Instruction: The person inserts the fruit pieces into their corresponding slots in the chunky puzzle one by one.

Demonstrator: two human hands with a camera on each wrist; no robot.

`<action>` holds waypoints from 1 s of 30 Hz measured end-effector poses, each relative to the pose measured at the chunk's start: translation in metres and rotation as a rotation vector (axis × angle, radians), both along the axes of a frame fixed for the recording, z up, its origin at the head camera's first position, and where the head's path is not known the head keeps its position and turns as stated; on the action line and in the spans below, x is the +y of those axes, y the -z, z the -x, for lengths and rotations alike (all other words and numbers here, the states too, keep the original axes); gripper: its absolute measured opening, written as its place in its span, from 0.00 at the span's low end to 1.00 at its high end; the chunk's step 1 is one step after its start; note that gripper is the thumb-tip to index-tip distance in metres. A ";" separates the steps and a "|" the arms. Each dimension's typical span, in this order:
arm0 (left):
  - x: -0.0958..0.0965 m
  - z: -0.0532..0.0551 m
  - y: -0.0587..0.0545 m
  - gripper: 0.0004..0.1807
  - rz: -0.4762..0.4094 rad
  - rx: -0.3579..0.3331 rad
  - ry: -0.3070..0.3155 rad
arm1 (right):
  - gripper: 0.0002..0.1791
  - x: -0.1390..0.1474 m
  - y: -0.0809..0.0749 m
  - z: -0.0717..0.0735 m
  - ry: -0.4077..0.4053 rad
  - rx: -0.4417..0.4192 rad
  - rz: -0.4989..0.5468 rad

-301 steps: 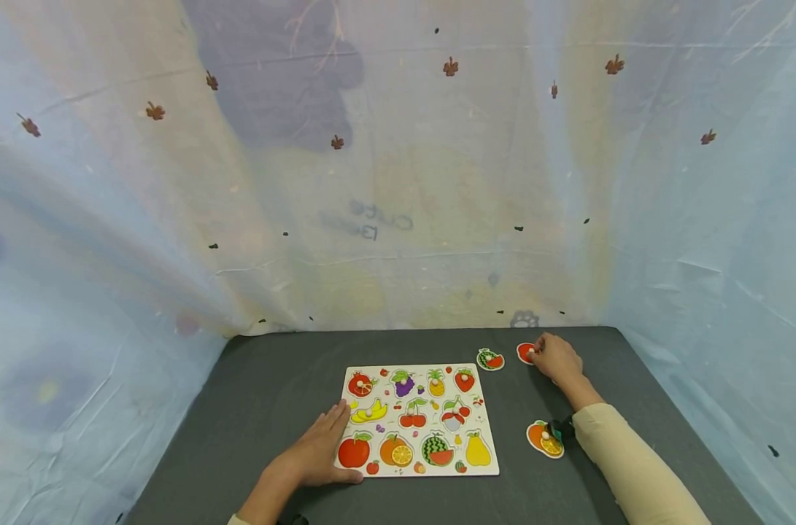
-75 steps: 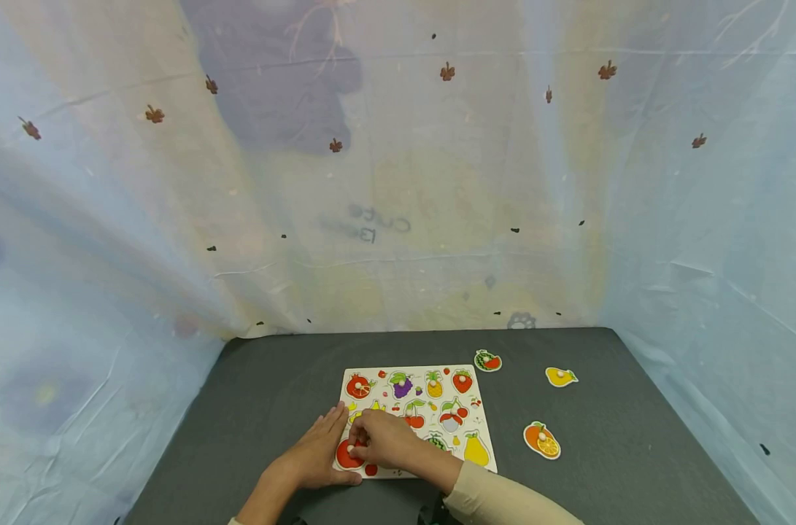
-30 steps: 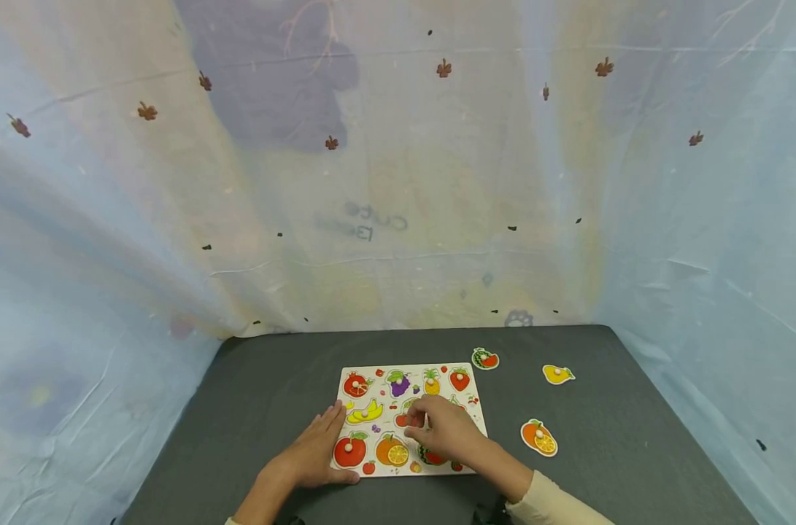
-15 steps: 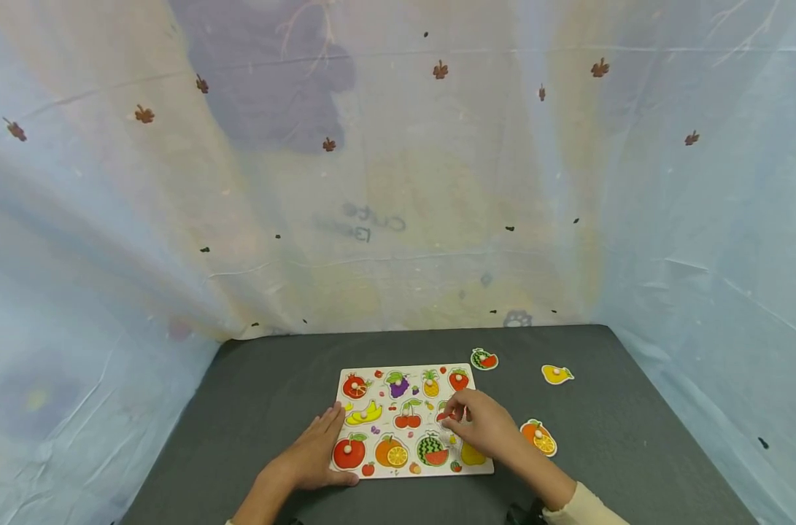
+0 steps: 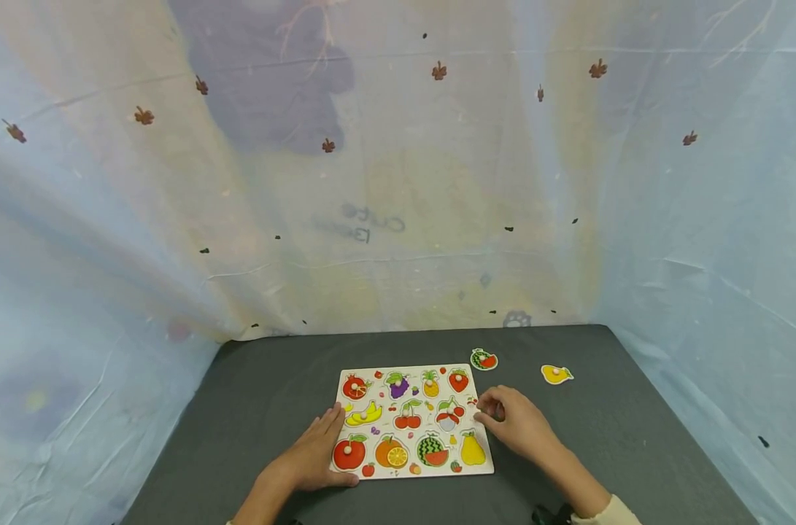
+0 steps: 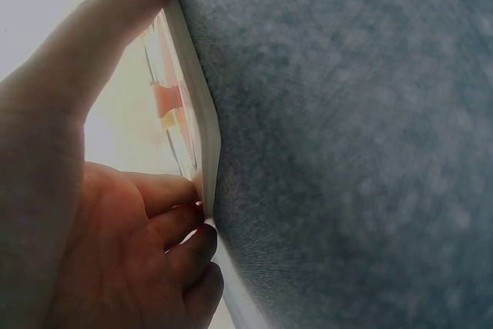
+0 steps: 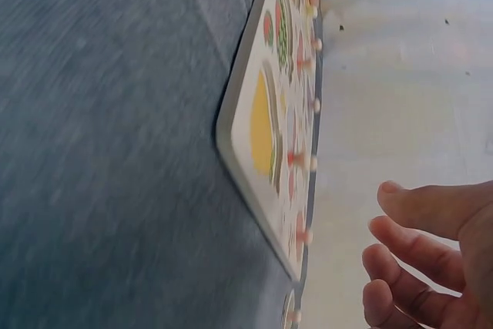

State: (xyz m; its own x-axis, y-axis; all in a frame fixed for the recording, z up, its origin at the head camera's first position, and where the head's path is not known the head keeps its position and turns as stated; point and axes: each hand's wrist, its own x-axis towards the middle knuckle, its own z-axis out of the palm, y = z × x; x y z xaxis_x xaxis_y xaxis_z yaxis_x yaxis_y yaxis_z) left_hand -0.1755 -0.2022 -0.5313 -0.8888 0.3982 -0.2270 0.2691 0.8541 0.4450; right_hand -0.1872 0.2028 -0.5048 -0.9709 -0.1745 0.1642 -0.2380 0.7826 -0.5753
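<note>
A white fruit puzzle board [image 5: 414, 435] lies on the dark table. My left hand [image 5: 312, 450] rests along its left edge, fingers straight and the thumb at the near corner. A red apple piece [image 5: 349, 453] with a knob sits in the board's near-left slot. Just off the right edge, my right hand [image 5: 517, 423] hovers with fingers loosely bent; in the right wrist view the thumb and fingers [image 7: 416, 252] stand apart, nothing between them. The orange, watermelon and pear slots in the near row show no knobs. The loose orange piece is hidden behind the right hand and forearm.
A loose watermelon piece [image 5: 484, 359] lies by the board's far right corner. Farther right is a yellow pear piece [image 5: 557, 375]. Several knobbed pieces, among them bananas [image 5: 365, 414] and grapes [image 5: 398, 384], sit in the board. A patterned curtain [image 5: 398, 182] hangs behind the table.
My right hand took the red apple piece from the far right, set it in the near-left slot, then let go and moved right across the board to beyond its edge. My left hand stayed.
</note>
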 end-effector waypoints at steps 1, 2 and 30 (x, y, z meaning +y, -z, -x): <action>0.000 0.000 0.000 0.70 0.001 0.000 0.000 | 0.09 0.003 0.000 0.000 0.012 -0.005 0.001; 0.000 0.000 0.000 0.70 0.001 -0.001 -0.001 | 0.09 0.006 0.000 -0.001 0.018 -0.008 0.004; 0.002 0.001 0.002 0.70 0.013 -0.005 -0.025 | 0.12 0.081 0.014 -0.020 0.163 -0.086 -0.067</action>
State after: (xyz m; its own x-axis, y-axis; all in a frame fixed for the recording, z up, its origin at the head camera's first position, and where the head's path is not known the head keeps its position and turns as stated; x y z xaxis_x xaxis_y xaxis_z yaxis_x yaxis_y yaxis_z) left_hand -0.1764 -0.2002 -0.5334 -0.8974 0.3726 -0.2362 0.2451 0.8664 0.4351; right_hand -0.1669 0.2836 -0.5185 -0.9971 -0.0213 0.0725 -0.0568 0.8439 -0.5334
